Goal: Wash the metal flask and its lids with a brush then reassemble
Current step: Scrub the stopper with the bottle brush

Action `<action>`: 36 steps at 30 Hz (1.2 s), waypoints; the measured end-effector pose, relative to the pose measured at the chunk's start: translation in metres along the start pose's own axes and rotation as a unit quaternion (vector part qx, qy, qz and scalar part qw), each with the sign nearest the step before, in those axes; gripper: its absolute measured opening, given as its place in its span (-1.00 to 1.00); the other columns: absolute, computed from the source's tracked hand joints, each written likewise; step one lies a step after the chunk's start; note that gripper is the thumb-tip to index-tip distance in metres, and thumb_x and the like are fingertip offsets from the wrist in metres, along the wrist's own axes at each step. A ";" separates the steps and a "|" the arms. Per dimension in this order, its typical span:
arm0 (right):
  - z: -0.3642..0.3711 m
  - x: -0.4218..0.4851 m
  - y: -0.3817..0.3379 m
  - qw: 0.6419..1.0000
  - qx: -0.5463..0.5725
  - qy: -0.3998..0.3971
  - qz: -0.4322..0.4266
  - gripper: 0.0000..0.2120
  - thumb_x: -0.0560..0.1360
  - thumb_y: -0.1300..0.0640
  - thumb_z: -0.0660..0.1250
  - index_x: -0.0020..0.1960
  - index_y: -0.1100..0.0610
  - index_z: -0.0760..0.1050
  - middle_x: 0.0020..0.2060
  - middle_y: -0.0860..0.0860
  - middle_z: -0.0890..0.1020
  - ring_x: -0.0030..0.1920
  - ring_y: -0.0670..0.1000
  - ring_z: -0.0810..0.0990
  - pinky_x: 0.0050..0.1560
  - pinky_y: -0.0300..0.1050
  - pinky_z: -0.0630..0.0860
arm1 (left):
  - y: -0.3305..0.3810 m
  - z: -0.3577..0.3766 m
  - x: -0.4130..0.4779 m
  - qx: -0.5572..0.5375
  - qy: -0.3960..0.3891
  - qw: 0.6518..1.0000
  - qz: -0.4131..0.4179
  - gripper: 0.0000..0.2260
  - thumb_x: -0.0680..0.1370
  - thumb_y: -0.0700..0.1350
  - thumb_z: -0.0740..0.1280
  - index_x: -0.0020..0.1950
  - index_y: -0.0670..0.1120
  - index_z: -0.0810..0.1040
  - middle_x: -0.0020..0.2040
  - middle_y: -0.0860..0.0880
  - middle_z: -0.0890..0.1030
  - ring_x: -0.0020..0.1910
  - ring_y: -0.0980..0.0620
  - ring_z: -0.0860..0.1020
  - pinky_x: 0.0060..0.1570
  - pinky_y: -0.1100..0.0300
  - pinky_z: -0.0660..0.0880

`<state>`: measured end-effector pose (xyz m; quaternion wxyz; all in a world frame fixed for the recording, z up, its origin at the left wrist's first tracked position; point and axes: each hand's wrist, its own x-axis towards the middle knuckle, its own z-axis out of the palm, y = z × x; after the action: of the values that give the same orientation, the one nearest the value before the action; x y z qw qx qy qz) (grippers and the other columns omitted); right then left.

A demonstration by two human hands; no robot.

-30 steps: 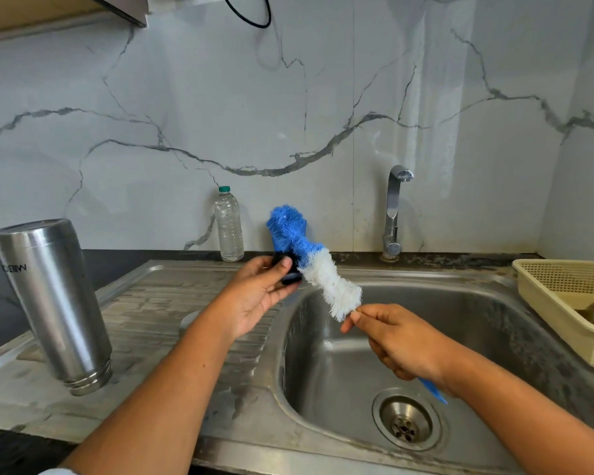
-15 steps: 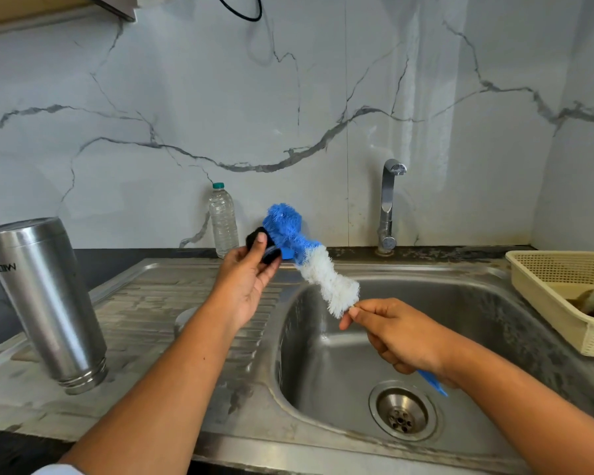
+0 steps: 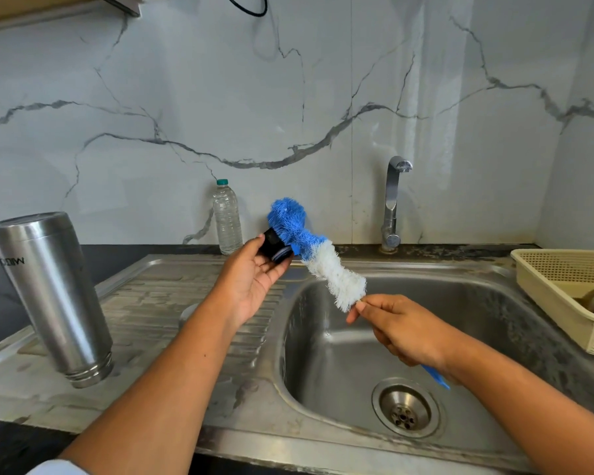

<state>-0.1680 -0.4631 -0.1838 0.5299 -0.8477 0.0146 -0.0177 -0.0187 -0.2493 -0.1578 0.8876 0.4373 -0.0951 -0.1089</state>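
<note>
Both bare forearms reach in from the near edge of the stainless steel sink point(image 3: 240, 437). The left hand point(image 3: 251, 282), palm up above the draining side, grips a small black round lid point(image 3: 271, 246) between thumb and fingertips. The right hand point(image 3: 402, 332), over the basin, curls round the handle of a blue-and-white bristle brush point(image 3: 326, 265).

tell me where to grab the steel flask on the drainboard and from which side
Wrap the grip round the flask's smooth mid-body, coming in sideways from the sink side. It stands mouth-down on the drainboard with the threaded neck at the bottom, so the straight round wall is probably the surest hold.
</note>
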 end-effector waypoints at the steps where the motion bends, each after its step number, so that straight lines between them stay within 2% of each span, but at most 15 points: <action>1: 0.000 0.001 0.001 1.000 -0.005 0.006 -0.001 -0.68 0.70 -0.08 0.16 -0.02 -0.02 0.64 -0.46 -0.06 0.30 -0.49 -0.07 0.16 -0.49 -0.16 0.10 | 0.001 0.000 0.000 -0.003 -0.005 1.000 -0.001 -0.74 0.71 -0.16 0.26 0.33 -0.30 0.50 0.15 -0.30 0.69 0.15 -0.17 0.70 0.12 0.02 0.67; 6: -0.001 0.001 0.001 1.000 -0.003 0.014 -0.007 -0.67 0.70 -0.07 0.17 -0.06 -0.03 0.66 -0.42 -0.07 0.33 -0.45 -0.08 0.18 -0.45 -0.15 0.11 | 0.001 0.002 -0.001 -0.004 -0.012 1.000 0.012 -0.74 0.64 -0.15 0.36 0.23 -0.31 0.54 0.16 -0.29 0.69 0.15 -0.14 0.70 0.12 0.03 0.66; 9: -0.001 0.000 -0.002 0.999 -0.026 0.024 -0.025 -0.66 0.69 -0.08 0.18 -0.10 -0.06 0.67 -0.44 -0.11 0.35 -0.48 -0.11 0.23 -0.48 -0.25 0.19 | 0.000 0.002 -0.001 -0.008 -0.017 1.000 0.014 -0.74 0.61 -0.12 0.39 0.19 -0.29 0.57 0.16 -0.26 0.70 0.14 -0.11 0.70 0.13 0.04 0.66; 12: 0.000 -0.001 -0.004 0.996 -0.074 0.021 -0.044 -0.66 0.70 -0.07 0.17 -0.08 -0.04 0.67 -0.39 -0.02 0.37 -0.51 -0.16 0.27 -0.47 -0.36 0.25 | 0.001 0.000 -0.001 -0.018 -0.003 0.999 0.032 -0.79 0.62 -0.12 0.38 0.16 -0.24 0.60 0.17 -0.22 0.71 0.17 -0.10 0.69 0.18 0.02 0.64; 16: 0.001 -0.001 -0.005 0.994 -0.093 0.032 -0.046 -0.66 0.70 -0.07 0.16 -0.07 -0.02 0.65 -0.37 0.03 0.37 -0.53 -0.15 0.26 -0.49 -0.37 0.24 | -0.001 -0.001 -0.001 0.010 -0.017 0.999 0.026 -0.75 0.63 -0.13 0.38 0.21 -0.28 0.58 0.18 -0.24 0.70 0.18 -0.11 0.69 0.19 0.02 0.63; 19: -0.001 0.000 -0.004 0.995 -0.085 0.036 -0.040 -0.66 0.70 -0.07 0.16 -0.06 -0.02 0.65 -0.40 -0.01 0.36 -0.54 -0.15 0.25 -0.50 -0.36 0.24 | -0.004 0.003 -0.002 0.011 -0.013 1.000 0.022 -0.68 0.62 -0.13 0.39 0.28 -0.31 0.55 0.21 -0.25 0.68 0.18 -0.11 0.69 0.13 0.07 0.66; 22: 0.000 0.000 -0.002 0.990 -0.131 0.019 -0.048 -0.66 0.70 -0.07 0.16 -0.08 -0.07 0.65 -0.40 -0.02 0.39 -0.49 -0.16 0.32 -0.35 -0.29 0.32 | 0.003 -0.002 0.001 -0.038 0.034 0.998 0.041 -0.74 0.60 -0.11 0.42 0.19 -0.26 0.59 0.16 -0.22 0.71 0.16 -0.10 0.70 0.11 0.07 0.66; 25: 0.003 0.003 -0.001 0.988 -0.140 0.020 -0.057 -0.67 0.69 -0.07 0.17 -0.09 -0.08 0.65 -0.39 0.00 0.37 -0.43 -0.13 0.33 -0.25 -0.17 0.35 | 0.002 -0.003 -0.003 -0.015 0.005 1.000 0.018 -0.75 0.62 -0.10 0.38 0.19 -0.25 0.59 0.14 -0.21 0.72 0.15 -0.10 0.70 0.13 0.04 0.66; 28: 0.002 0.003 -0.002 0.988 -0.133 0.034 -0.063 -0.67 0.70 -0.07 0.16 -0.11 -0.08 0.64 -0.42 -0.01 0.36 -0.44 -0.14 0.33 -0.27 -0.18 0.34 | -0.001 0.002 -0.005 -0.017 -0.015 1.000 -0.012 -0.69 0.61 -0.06 0.38 0.21 -0.27 0.58 0.13 -0.23 0.72 0.10 -0.10 0.72 0.10 0.05 0.67; 31: -0.001 0.001 -0.001 0.988 -0.146 0.026 -0.052 -0.67 0.70 -0.05 0.16 -0.09 -0.07 0.65 -0.46 -0.09 0.37 -0.47 -0.17 0.34 -0.28 -0.22 0.33 | 0.002 -0.002 -0.001 -0.076 0.033 0.997 0.004 -0.61 0.53 -0.03 0.45 0.23 -0.28 0.57 0.17 -0.26 0.70 0.13 -0.12 0.70 0.10 0.05 0.67; 34: 0.002 0.002 0.001 0.987 -0.151 0.021 -0.045 -0.67 0.70 -0.03 0.16 -0.08 -0.05 0.65 -0.48 -0.12 0.38 -0.48 -0.18 0.34 -0.30 -0.27 0.32 | 0.000 -0.005 -0.002 -0.029 0.014 0.999 -0.002 -0.60 0.47 -0.04 0.45 0.18 -0.29 0.57 0.16 -0.26 0.70 0.14 -0.12 0.70 0.13 0.04 0.66; 36: 0.003 0.004 0.001 0.987 -0.147 0.033 -0.049 -0.67 0.71 -0.03 0.16 -0.08 -0.04 0.65 -0.49 -0.13 0.39 -0.51 -0.20 0.35 -0.36 -0.33 0.29 | -0.002 -0.001 -0.004 -0.004 -0.007 1.000 -0.013 -0.64 0.50 -0.06 0.44 0.17 -0.30 0.57 0.11 -0.24 0.71 0.13 -0.13 0.70 0.16 0.00 0.64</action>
<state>-0.1641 -0.4613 -0.1855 0.3969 -0.9152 -0.0066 -0.0693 -0.0222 -0.2486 -0.1607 0.8872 0.4341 -0.0953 -0.1237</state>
